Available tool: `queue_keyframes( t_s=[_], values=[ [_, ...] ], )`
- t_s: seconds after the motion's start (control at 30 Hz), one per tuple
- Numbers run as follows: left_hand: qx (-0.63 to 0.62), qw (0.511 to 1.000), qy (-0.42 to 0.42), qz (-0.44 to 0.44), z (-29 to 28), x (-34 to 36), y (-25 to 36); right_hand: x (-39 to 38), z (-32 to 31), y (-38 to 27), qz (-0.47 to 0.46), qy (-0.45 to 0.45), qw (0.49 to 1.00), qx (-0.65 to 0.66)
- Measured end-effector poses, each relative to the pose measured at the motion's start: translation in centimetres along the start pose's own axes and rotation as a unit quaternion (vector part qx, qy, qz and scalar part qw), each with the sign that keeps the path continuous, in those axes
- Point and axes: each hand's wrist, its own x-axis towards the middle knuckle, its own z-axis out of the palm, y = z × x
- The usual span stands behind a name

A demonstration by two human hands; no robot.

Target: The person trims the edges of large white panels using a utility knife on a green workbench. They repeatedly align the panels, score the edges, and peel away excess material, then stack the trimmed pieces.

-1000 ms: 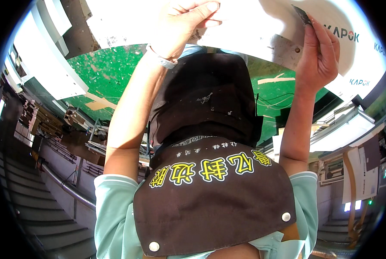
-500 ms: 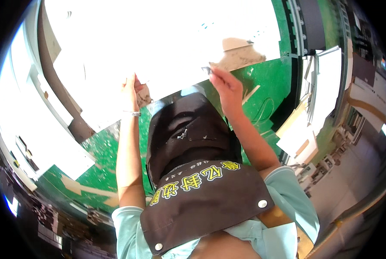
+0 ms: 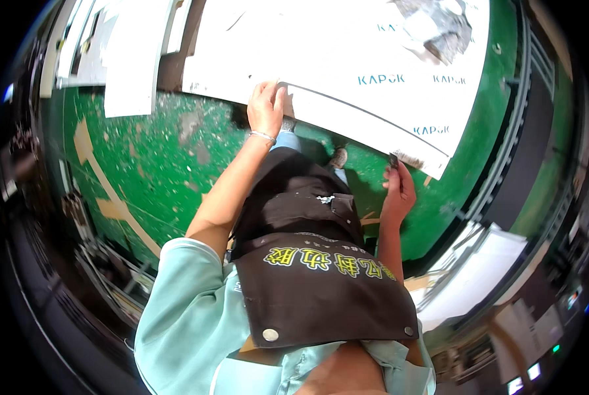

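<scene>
My left hand (image 3: 266, 108) is at the near edge of a large white printed board (image 3: 307, 39), fingers curled together beside one end of a thin dark line (image 3: 353, 104) that runs across the board; what they pinch I cannot make out. My right hand (image 3: 398, 187) is just off the board's near edge, lower and to the right, closed on a small, flat dark piece (image 3: 393, 160), possibly a blade. A dark smudged patch (image 3: 409, 158) lies on the board next to it. My dark apron (image 3: 327, 303) hangs below both hands.
Crumpled grey material (image 3: 442, 33) lies on the board's far right. White panels (image 3: 128, 59) are at upper left. A green floor (image 3: 162, 158) with tan scraps (image 3: 90, 151) surrounds my shoes. A metal rail (image 3: 505, 131) runs along the right, with stacked white sheets (image 3: 472, 263) at lower right.
The view has shifted. My right hand has moved down relative to my left and now sits at the board's lower-right edge. The long dark line on the board now shows clearly.
</scene>
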Motion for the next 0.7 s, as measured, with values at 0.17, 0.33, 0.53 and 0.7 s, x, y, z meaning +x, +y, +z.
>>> queue_keyframes(
  t_s=[0.17, 0.33, 0.53, 0.7],
  values=[
    [-0.134, 0.988, -0.010, -0.082, -3.0, -4.2, -4.7, 4.7, 11.4, -2.6, -0.267, -0.171, 0.933, -0.171],
    [-0.228, 0.967, -0.044, -0.108, -3.1, -3.1, -11.8, 11.8, 30.8, -7.3, -0.479, -0.266, 0.767, -0.334],
    [-0.339, 0.918, -0.104, -0.177, -5.0, -1.1, -21.9, 20.2, 47.7, -5.7, -0.559, -0.207, 0.634, -0.492],
    [-0.406, 0.865, -0.162, -0.246, -5.5, -0.5, -29.6, 18.6, 53.2, -3.0, -0.514, -0.226, 0.608, -0.561]
  ],
)
